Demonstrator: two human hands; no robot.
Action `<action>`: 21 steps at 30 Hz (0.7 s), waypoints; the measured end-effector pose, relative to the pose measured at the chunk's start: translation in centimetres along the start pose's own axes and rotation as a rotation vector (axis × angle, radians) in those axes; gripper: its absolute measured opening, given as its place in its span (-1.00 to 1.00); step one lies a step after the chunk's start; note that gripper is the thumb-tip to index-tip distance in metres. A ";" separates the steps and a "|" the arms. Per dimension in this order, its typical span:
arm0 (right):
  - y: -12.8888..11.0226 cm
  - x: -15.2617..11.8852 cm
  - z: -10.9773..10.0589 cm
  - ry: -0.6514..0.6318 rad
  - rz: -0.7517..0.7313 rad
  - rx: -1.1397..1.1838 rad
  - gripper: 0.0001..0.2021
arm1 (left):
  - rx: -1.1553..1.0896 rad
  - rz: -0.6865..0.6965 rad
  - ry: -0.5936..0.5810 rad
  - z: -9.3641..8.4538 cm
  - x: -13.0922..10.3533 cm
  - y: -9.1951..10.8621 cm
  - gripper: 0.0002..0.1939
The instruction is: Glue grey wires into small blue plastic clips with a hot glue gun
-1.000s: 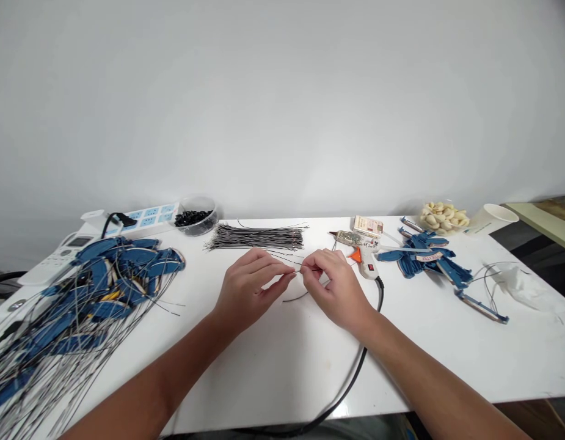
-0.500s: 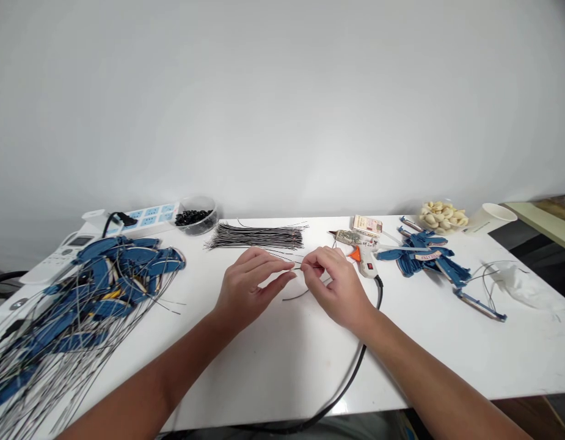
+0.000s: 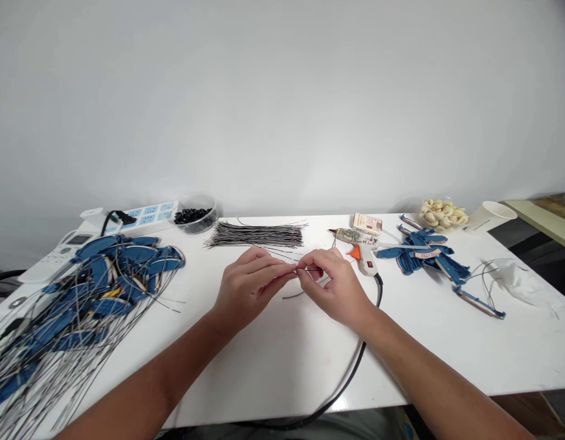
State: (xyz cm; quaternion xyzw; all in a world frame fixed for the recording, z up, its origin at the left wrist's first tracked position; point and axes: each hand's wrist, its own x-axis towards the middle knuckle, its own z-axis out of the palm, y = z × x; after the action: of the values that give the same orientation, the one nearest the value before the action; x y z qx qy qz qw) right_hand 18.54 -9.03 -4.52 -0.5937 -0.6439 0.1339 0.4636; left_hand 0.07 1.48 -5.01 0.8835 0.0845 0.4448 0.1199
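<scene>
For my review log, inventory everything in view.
Wall: one, pale grey, back.
Table: one, white, centre.
Wire bundle: one, dark, back centre.
Thin wires: several, dark, near hands.
Small pieces: many, black, in back-left clear tub.
Power strip: one, white-blue, back left.
Device: one, white, left.
Wired pieces: many, blue, left.
Glue gun: one, white-orange, right.
Cable: one, black, from glue gun.
Box: one, pale, behind glue gun.
Loose pieces: several, blue, right.
Rounded pieces: many, cream, back right.
Cup: one, white, back right.
Crumpled sheet: one, white, far right.
Ledge: one, pale, far right.
Left hand: one, bare, centre.
Right hand: one, bare, centre.
</scene>
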 end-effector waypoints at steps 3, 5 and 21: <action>-0.1 0.1 -0.1 0.003 0.007 0.005 -0.92 | -0.019 -0.007 0.018 0.1 0.0 0.0 -0.65; -0.1 0.1 -0.1 0.022 0.001 -0.001 -0.92 | -0.040 -0.032 0.021 0.2 0.0 0.2 -0.66; 0.5 0.1 0.3 0.097 -0.136 -0.044 -0.90 | -0.116 -0.018 0.008 0.4 -0.1 0.1 -0.66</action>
State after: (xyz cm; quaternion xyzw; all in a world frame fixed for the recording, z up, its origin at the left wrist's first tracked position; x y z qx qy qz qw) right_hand 18.61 -8.71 -5.03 -0.5644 -0.6623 0.0587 0.4892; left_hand 0.34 1.28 -5.34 0.8724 0.0668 0.4515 0.1746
